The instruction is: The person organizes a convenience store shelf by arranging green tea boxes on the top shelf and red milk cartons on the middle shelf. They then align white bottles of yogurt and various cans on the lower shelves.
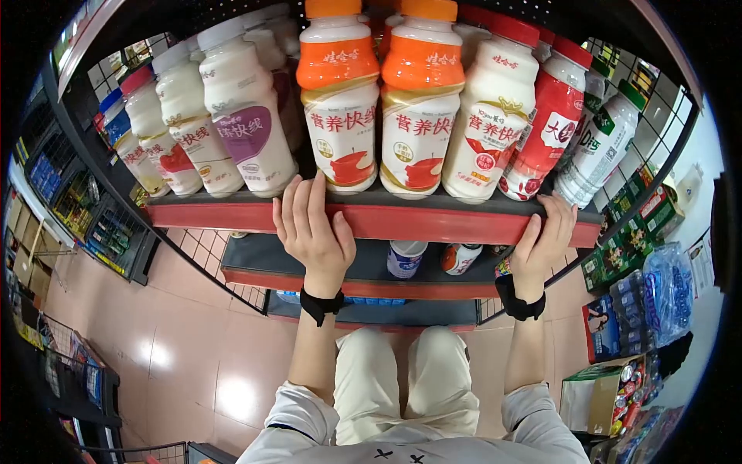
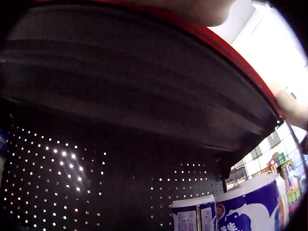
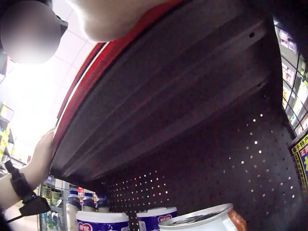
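In the head view, my left hand [image 1: 313,230] rests on the red front edge of the shelf [image 1: 433,220], its fingers reaching over the top near an orange-capped bottle [image 1: 340,100]. My right hand [image 1: 547,241] lies over the same edge farther right, fingertips near a red bottle [image 1: 546,124] and a green-capped bottle [image 1: 603,147]. Neither hand holds a bottle. Both wrist views look up at the dark underside of the shelf [image 2: 120,82], with part of a hand at the top of each.
More bottles [image 1: 243,116] stand in a row at left. On the lower shelf are a blue-and-white can [image 1: 406,258] and a red-and-white can [image 1: 461,257]. An open carton [image 1: 603,398] and plastic-wrapped packs [image 1: 666,294] stand on the right. Tiled floor [image 1: 185,340] shows at left.
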### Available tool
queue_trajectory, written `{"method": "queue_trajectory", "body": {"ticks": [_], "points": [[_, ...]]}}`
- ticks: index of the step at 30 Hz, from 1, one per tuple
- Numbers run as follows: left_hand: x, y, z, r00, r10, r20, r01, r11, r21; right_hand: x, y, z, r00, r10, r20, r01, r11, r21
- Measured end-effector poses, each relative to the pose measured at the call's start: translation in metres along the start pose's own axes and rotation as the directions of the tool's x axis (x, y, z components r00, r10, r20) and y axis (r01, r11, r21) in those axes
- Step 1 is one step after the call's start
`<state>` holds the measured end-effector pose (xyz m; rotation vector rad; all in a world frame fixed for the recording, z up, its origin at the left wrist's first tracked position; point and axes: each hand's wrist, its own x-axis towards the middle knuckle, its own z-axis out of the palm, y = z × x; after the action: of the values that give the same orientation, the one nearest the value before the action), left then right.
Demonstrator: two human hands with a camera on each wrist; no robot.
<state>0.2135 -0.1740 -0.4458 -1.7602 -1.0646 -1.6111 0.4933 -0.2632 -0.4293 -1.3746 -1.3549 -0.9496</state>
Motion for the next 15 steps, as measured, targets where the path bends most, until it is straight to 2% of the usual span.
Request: {"method": "queue_trajectory", "body": {"ticks": [15], "points": [[0.0015, 0.0005, -0.0026, 1.000, 0.018, 0.020, -0.018, 1.000, 0.014, -0.0013, 0.0014, -0.0005, 1.000, 0.013, 0.013, -0.013, 1.000, -0.001]]}}
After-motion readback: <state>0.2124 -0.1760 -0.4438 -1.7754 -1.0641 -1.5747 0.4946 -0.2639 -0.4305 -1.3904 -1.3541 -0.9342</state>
